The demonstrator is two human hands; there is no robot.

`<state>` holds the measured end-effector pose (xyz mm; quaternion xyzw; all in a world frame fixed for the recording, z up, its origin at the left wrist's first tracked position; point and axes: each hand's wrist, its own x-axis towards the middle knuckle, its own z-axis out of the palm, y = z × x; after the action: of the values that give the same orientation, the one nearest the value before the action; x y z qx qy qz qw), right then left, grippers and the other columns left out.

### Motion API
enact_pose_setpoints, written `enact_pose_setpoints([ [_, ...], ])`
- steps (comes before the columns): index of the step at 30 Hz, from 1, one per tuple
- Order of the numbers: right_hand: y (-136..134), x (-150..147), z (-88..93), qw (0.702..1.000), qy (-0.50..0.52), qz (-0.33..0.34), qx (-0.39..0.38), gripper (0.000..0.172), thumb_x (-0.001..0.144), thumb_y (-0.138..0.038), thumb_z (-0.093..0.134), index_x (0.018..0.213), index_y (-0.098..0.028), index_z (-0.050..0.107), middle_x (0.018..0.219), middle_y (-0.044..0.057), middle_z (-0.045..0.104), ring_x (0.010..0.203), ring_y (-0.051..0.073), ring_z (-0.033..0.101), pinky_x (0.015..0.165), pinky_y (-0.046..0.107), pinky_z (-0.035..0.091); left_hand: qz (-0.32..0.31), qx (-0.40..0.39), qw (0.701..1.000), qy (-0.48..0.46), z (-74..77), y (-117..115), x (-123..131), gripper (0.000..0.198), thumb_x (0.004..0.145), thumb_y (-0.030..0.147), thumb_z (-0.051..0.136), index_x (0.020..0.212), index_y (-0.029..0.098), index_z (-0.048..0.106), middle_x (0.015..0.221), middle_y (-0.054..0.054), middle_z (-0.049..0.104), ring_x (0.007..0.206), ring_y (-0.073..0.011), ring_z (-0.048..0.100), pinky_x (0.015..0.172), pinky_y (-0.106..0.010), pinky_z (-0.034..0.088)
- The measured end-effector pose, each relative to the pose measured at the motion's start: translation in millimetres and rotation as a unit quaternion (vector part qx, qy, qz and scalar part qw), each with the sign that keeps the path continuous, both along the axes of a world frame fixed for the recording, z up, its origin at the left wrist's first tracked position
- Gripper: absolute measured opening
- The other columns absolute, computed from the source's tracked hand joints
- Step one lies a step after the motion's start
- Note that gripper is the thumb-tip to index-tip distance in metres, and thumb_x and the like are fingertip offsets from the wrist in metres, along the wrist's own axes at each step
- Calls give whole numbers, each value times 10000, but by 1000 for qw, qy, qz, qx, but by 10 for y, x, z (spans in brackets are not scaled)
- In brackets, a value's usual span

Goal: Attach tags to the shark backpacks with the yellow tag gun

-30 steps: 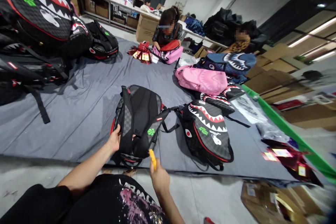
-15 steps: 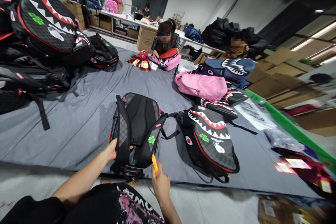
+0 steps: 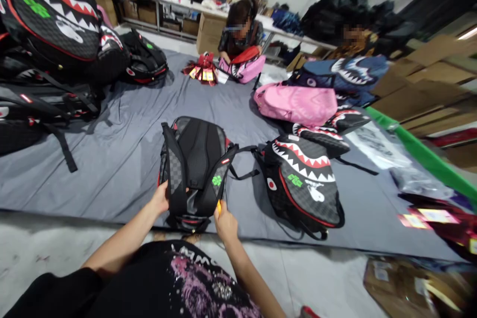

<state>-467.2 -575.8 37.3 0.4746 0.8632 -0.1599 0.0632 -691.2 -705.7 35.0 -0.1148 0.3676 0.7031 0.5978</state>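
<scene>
A black checkered backpack (image 3: 198, 154) lies on the grey-covered table with its padded back and shoulder straps facing up. My left hand (image 3: 160, 199) grips its left edge beside the strap, some fingers hidden behind the strap. Closed around a small yellow tool (image 3: 219, 206), my right hand (image 3: 225, 222) is at the lower right strap. Only a bit of the tool shows, and its kind is unclear. To the right lies another black backpack (image 3: 303, 184) with a shark-mouth print, front side up.
Black backpacks (image 3: 55, 15) are piled at the left. A pink backpack (image 3: 298, 102) and a blue one (image 3: 346, 72) are stacked at the right. Across the table a person (image 3: 242, 27) handles a pink bag, near red tags (image 3: 203, 69). Plastic bags (image 3: 421, 182) lie far right.
My right hand has moved up against the strap, and less of the yellow tool shows. My left hand keeps its place on the backpack. The view has tilted downward.
</scene>
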Motion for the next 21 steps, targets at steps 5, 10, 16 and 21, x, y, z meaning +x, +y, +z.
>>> enact_pose_setpoints([
  [5, -79, 90, -62, 1000, -13, -21, -2, 393, 1031, -416, 329, 1269, -156, 503, 899, 115, 729, 831, 217, 710, 671, 265, 414, 54, 49, 997, -14, 6, -49, -34, 693, 902, 665, 405, 1229, 90, 613, 1017, -172, 742, 1007, -319, 698, 964, -483, 517],
  [10, -69, 235, -94, 999, -31, -44, -7, 412, 1038, -427, 294, 1167, -137, 556, 886, 137, 728, 817, 232, 705, 644, 273, 393, -10, 99, 993, -66, 31, -59, -78, 747, 935, 651, 334, 1312, 44, 552, 1126, -207, 709, 1136, -325, 646, 1033, -492, 455],
  [16, -176, 378, -113, 998, -28, -55, -17, 387, 1036, -404, 298, 1161, -168, 578, 896, 108, 742, 816, 233, 714, 638, 275, 405, -35, 133, 989, -61, 26, -120, -96, 645, 961, 560, 389, 1342, 58, 527, 1162, -208, 698, 1191, -329, 616, 1061, -511, 426],
  [21, -235, 407, -172, 997, -36, -65, -13, 378, 1030, -411, 310, 1158, -172, 573, 874, 105, 743, 823, 242, 721, 650, 282, 426, -22, 119, 992, -24, 62, -191, -58, 466, 950, 485, 482, 1079, 81, 673, 1056, -189, 733, 1133, -312, 654, 1040, -471, 461],
])
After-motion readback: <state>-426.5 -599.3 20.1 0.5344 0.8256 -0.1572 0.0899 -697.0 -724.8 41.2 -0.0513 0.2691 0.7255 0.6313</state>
